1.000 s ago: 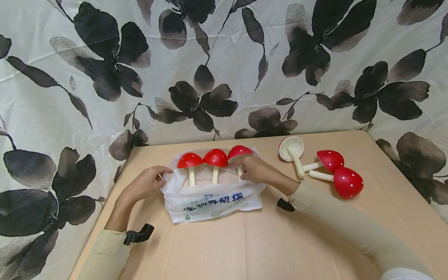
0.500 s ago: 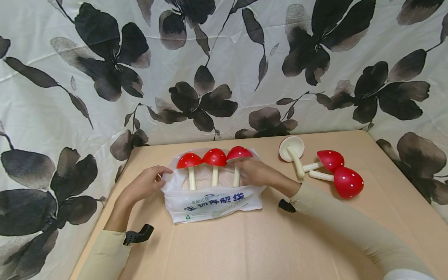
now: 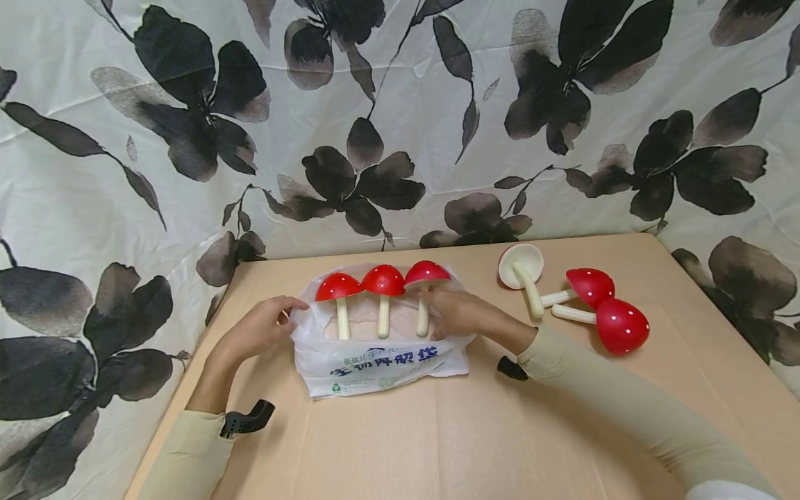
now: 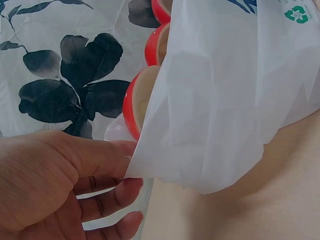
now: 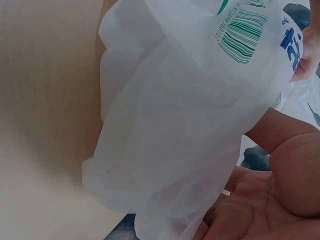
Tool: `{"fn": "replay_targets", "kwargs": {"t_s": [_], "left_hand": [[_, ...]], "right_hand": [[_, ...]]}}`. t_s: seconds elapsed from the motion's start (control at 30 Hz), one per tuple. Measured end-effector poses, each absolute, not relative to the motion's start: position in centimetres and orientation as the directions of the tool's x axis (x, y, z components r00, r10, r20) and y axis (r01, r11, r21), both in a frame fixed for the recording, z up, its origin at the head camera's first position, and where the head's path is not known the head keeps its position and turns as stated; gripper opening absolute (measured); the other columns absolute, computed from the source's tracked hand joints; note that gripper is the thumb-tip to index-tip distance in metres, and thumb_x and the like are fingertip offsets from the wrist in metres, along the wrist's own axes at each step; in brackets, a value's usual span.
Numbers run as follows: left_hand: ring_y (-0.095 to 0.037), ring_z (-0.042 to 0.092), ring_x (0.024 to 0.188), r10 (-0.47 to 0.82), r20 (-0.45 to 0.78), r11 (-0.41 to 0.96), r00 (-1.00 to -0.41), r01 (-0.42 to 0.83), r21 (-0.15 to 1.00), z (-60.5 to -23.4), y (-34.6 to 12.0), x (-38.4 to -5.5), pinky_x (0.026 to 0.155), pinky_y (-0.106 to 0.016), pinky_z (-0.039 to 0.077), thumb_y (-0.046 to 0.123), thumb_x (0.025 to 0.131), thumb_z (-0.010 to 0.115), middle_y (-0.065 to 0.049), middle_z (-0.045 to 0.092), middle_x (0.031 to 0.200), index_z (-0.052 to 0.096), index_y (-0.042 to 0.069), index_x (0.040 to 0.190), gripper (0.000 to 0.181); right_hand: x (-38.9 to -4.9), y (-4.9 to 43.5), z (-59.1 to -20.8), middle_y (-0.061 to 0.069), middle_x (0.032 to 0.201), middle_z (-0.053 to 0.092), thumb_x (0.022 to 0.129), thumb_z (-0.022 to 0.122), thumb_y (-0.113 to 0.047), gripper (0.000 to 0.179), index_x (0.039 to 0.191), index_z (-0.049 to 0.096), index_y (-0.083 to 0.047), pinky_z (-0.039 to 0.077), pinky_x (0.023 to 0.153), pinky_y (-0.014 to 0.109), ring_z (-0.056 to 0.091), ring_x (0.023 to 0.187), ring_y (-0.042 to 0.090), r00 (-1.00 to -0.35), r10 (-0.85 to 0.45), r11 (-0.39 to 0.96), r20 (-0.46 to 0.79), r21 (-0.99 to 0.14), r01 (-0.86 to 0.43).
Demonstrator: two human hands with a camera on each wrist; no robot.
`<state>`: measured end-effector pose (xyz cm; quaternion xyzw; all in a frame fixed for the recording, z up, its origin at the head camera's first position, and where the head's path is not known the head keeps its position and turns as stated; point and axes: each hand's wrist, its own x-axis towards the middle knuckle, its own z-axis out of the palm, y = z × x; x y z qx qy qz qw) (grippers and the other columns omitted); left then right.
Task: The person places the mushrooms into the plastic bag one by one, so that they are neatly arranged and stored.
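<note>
An opened white plastic bag [image 3: 381, 364] with blue and green print lies on the table. Three red-capped toy mushrooms stand side by side in its mouth: a left one [image 3: 339, 286], a middle one [image 3: 384, 280] and a right one [image 3: 426, 273]. My left hand [image 3: 265, 326] pinches the left edge of the bag between thumb and fingers. My right hand [image 3: 456, 309] is at the bag's right edge, its fingertips at the right mushroom's stem just below the cap. Bag and hand hide most of those fingers, so a grip there is unclear.
Several steps right of the bag lie three more toy mushrooms: one showing its white underside [image 3: 523, 267], one behind [image 3: 590, 286] and one in front [image 3: 621, 326]. A floral cloth [image 3: 375, 83] hangs behind the wooden table [image 3: 400, 444].
The right mushroom has come down and slightly left, and more of its stem shows. My right hand's fingers have shifted from in front of the stem to its right side. My left hand stays put.
</note>
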<state>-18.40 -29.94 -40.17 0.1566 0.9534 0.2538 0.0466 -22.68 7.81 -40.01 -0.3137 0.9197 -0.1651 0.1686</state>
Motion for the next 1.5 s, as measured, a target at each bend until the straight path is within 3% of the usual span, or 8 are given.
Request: {"fn": "replay_targets", "kwargs": {"t_s": [0.17,0.27,0.43,0.63,0.87,1.03,1.27,1.5], "left_hand": [[-0.021,0.055,0.082,0.323,-0.009,0.823,-0.946,0.276,0.496,-40.2,-29.9,-18.5,0.068,-0.024,0.05,-0.008,0.09,0.055,-0.009,0.064,0.095,0.068,-0.005,0.12,0.033],[-0.022,0.055,0.082,0.328,-0.008,0.821,-0.945,0.281,0.496,-40.2,-29.9,-18.5,0.068,-0.024,0.05,-0.008,0.09,0.056,-0.01,0.064,0.096,0.068,-0.006,0.12,0.033],[-0.021,0.055,0.083,0.327,-0.014,0.823,-0.945,0.278,0.495,-40.0,-29.9,-18.4,0.069,-0.025,0.051,-0.008,0.09,0.056,-0.01,0.064,0.097,0.068,-0.005,0.12,0.033],[-0.021,0.055,0.083,0.329,-0.021,0.826,-0.944,0.277,0.49,-40.0,-29.9,-18.5,0.069,-0.025,0.051,-0.007,0.09,0.056,-0.01,0.064,0.097,0.068,-0.005,0.121,0.033],[-0.022,0.055,0.084,0.327,-0.022,0.83,-0.945,0.276,0.485,-40.2,-29.9,-18.6,0.07,-0.026,0.051,-0.007,0.09,0.057,-0.01,0.065,0.098,0.068,-0.004,0.121,0.033],[-0.021,0.055,0.084,0.328,-0.016,0.829,-0.945,0.279,0.485,-40.2,-29.9,-18.5,0.07,-0.026,0.051,-0.007,0.09,0.057,-0.01,0.065,0.098,0.068,-0.004,0.121,0.033],[-0.022,0.055,0.084,0.325,-0.018,0.827,-0.946,0.274,0.491,-40.3,-30.1,-18.4,0.071,-0.026,0.051,-0.006,0.091,0.057,-0.009,0.064,0.097,0.068,-0.004,0.121,0.032],[-0.022,0.056,0.083,0.331,-0.003,0.825,-0.944,0.288,0.486,-40.3,-30.1,-18.3,0.071,-0.026,0.051,-0.006,0.09,0.057,-0.01,0.065,0.097,0.068,-0.004,0.12,0.032]], "right_hand": [[-22.9,8.1,-39.9,0.014,0.145,0.055,0.081,0.084,-0.011,0.082,0.153,0.046,-0.01,0.056,0.083,0.037,0.056,0.113,0.028,-0.73,-0.646,0.735,-0.221,-0.435,-0.519],[-23.0,8.4,-39.7,0.013,0.128,0.063,0.082,0.083,-0.009,0.078,0.151,0.047,-0.006,0.054,0.072,0.029,0.056,0.099,0.024,-0.723,-0.651,0.729,-0.233,-0.459,-0.509],[-23.2,8.9,-39.6,0.013,0.116,0.064,0.082,0.081,-0.001,0.077,0.151,0.048,-0.008,0.054,0.07,0.028,0.058,0.088,0.023,-0.724,-0.642,0.716,-0.253,-0.536,-0.448],[-23.4,9.2,-39.6,0.014,0.133,0.06,0.081,0.081,0.0,0.078,0.151,0.048,-0.011,0.06,0.077,0.031,0.062,0.096,0.025,-0.734,-0.617,0.724,-0.283,-0.569,-0.389],[-23.6,9.5,-39.6,0.014,0.126,0.064,0.087,0.077,-0.003,0.071,0.152,0.047,-0.006,0.057,0.074,0.028,0.061,0.094,0.025,-0.736,-0.611,0.738,-0.291,-0.546,-0.397],[-23.4,10.1,-39.1,0.015,0.134,0.062,0.089,0.074,-0.002,0.064,0.148,0.051,-0.006,0.057,0.073,0.028,0.063,0.1,0.027,-0.738,-0.623,0.719,-0.26,-0.563,-0.408],[-22.6,11.9,-37.8,0.016,0.13,0.066,0.092,0.071,-0.002,0.044,0.135,0.065,-0.005,0.059,0.086,0.034,0.067,0.106,0.027,-0.763,-0.627,0.66,-0.157,-0.627,-0.413],[-22.4,14.5,-36.4,0.016,0.124,0.067,0.093,0.068,-0.002,0.035,0.128,0.068,-0.005,0.058,0.087,0.034,0.066,0.103,0.027,-0.803,-0.59,0.605,-0.079,-0.703,-0.375]]}}
